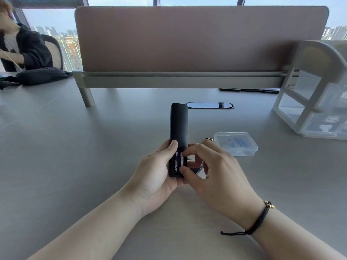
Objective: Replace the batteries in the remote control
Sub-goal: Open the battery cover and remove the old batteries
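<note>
While the left hand [155,171] grips the black remote [178,126] above the counter [75,147] | right fingers [185,172] pinch a battery [181,160] in its open compartment | clear box [235,143] at 2 o'clock

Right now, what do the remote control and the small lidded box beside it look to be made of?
Remote control: likely matte black plastic; its casing is dull, with no glare. Small box: clear, glossy plastic by the look; the table and a blue-printed label show through its walls.

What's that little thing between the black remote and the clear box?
In the head view, loose batteries lie on the table between the remote control and clear plastic box.
</note>
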A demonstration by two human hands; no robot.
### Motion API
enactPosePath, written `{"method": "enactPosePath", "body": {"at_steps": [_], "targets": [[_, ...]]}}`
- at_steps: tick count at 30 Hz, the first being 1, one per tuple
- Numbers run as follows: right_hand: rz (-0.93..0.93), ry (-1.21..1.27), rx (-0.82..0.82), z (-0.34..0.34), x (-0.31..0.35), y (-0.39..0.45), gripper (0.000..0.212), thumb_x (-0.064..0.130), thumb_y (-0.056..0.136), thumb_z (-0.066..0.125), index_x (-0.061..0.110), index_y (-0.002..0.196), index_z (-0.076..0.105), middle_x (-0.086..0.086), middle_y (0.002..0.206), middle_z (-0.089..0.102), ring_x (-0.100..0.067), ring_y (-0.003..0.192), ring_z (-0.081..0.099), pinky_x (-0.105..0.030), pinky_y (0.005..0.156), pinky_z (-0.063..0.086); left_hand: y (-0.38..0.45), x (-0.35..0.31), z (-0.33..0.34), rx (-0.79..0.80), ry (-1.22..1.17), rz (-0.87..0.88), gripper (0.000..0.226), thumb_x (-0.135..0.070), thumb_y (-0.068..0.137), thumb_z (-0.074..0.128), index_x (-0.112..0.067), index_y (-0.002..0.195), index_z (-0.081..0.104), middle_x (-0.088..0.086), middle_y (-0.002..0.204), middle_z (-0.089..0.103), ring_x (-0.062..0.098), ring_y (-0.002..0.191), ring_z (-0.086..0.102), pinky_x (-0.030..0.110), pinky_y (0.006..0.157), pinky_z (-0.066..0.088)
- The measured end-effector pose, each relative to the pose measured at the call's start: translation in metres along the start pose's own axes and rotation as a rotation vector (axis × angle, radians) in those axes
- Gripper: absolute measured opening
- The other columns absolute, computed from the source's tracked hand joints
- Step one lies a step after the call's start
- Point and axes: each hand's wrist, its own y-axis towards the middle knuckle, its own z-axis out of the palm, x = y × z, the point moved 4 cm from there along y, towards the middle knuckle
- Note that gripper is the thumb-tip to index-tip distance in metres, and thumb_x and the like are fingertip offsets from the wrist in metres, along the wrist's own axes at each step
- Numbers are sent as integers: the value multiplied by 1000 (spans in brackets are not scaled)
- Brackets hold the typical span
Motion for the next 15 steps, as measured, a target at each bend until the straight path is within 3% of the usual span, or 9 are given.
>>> {"method": "enactPosePath", "body": {"at_steps": [2, 5, 9, 15], "targets": [[-15, -26, 15, -1, 0, 0, 23, 37, 77, 68, 34, 100, 68, 20, 79, 49, 1, 61, 45, -30, 57, 51, -1, -1, 2, 7, 10, 3, 36, -26, 102, 42, -7, 125, 62, 16, 108, 67, 38, 98, 63, 48, 85, 54], [-69, -36, 24, -1, 1, 1, 15, 30, 77, 66, 30, 91, 72, 12, 80, 61, -11, 62, 56, -38, 55, 54, -3, -2, 5, -3, 34, 6, 38, -23, 104, 39, 3, 124, 58, 16, 92, 68, 30, 77, 70, 42, 74, 58], [-200, 8, 57, -1, 4, 2, 12, 16, 80, 65, 22, 82, 75, 8, 76, 67, -17, 62, 63, -40, 52, 53, -5, -3, 6, -35, 39, -2, 38, -22, 103, 39, 9, 114, 59, 15, 80, 67, 25, 68, 70, 38, 70, 59], [-308, -26, 34, -7, 8, 3, 7, 13, 79, 69, 18, 74, 71, 3, 64, 65, -23, 58, 62, -39, 50, 51, -9, -2, 6, -152, -68, -52, 43, -21, 101, 46, 14, 124, 54, 21, 102, 59, 22, 70, 70, 32, 63, 60]]}}
